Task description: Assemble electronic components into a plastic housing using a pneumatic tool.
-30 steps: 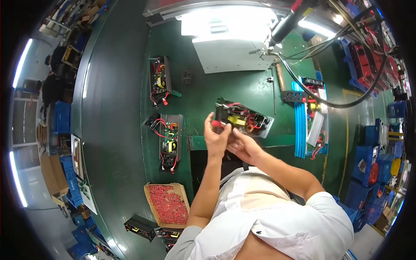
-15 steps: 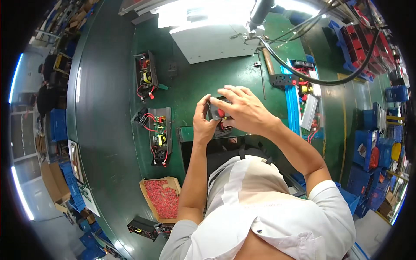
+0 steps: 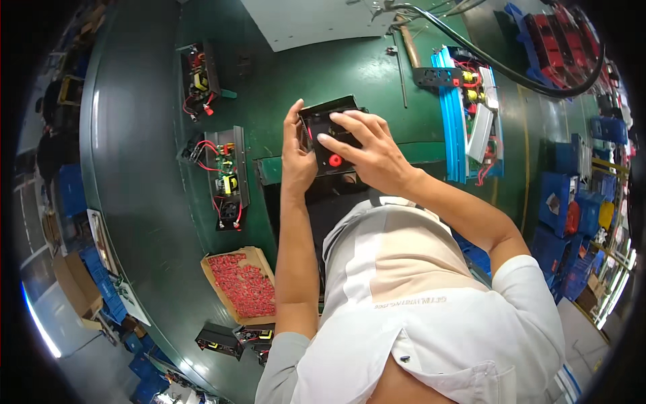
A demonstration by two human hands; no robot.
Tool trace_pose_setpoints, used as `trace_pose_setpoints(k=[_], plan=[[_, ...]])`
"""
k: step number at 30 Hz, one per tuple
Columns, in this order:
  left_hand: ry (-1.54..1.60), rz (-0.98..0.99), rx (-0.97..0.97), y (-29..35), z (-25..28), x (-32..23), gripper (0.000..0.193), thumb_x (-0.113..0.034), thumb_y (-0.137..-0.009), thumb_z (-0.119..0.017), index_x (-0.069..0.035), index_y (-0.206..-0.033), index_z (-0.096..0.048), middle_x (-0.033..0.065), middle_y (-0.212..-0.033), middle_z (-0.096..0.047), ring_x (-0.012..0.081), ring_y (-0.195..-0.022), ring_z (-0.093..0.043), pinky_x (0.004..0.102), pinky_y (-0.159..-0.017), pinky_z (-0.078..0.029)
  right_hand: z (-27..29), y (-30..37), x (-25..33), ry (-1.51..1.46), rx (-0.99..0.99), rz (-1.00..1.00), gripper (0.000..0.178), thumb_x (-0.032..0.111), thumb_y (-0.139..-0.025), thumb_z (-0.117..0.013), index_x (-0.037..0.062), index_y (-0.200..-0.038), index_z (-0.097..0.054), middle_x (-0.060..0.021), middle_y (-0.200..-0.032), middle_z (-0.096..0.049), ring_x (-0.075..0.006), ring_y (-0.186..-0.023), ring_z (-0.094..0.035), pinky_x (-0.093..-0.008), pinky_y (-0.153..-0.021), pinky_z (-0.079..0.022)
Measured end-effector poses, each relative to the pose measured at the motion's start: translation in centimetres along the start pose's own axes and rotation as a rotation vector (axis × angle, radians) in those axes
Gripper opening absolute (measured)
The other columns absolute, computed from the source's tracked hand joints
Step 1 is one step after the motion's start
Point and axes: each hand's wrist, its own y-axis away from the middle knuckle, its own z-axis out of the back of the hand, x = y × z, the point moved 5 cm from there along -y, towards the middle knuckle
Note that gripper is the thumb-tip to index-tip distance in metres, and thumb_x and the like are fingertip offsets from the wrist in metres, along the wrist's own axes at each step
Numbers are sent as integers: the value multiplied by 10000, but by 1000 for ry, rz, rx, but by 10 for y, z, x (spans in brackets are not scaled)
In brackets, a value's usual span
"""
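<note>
A black metal case (image 3: 323, 128), with a red round terminal on its dark end panel, is held up over the front edge of the bench. My left hand (image 3: 296, 155) grips its left side, thumb low and fingers up along the edge. From the right, my right hand (image 3: 373, 145) lies on the panel, index and middle fingers pressed to its face; its thumb is hidden. Left of my hands lies an open black housing (image 3: 241, 165) with a circuit board, red wires and a fan. Another such open unit (image 3: 198, 77) lies farther back.
A cardboard tray of small red parts (image 3: 239, 286) sits near my left forearm, with more black units (image 3: 221, 340) nearer me. To the right stand blue metal housings (image 3: 454, 124) with boards. A wooden-handled tool (image 3: 408, 44) and a grey metal box (image 3: 316, 20) lie at the back.
The case has turned so that its end panel and red terminal face up at me. Both hands shifted slightly left and away, and my right fingers came down onto the panel. The view has tilted.
</note>
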Motion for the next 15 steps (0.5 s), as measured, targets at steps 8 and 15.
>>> trace_pose_setpoints(k=[8,15], plan=[[-111,-14,45,-28,14,-8,707,-69,-929,-701,-40,-1524,-320,110,-1291,-589,183,-1193,-581,309,-1013,-480,2,-93,-47,-314,525,-185,464,115,-844,-741,132,-1300,-658,-175,-1300,-630,-383,-1196,-595,-442,-1000,-488],[-823,-400,-468,27,-24,-25,554,-338,-792,-859,-1,-1126,-575,220,-1360,-388,408,-1346,-360,550,-1117,-292,7,-102,-70,-281,622,-297,452,345,-921,-707,67,-1274,-661,-180,-1125,-716,-341,-1038,-677,-393,-913,-525]])
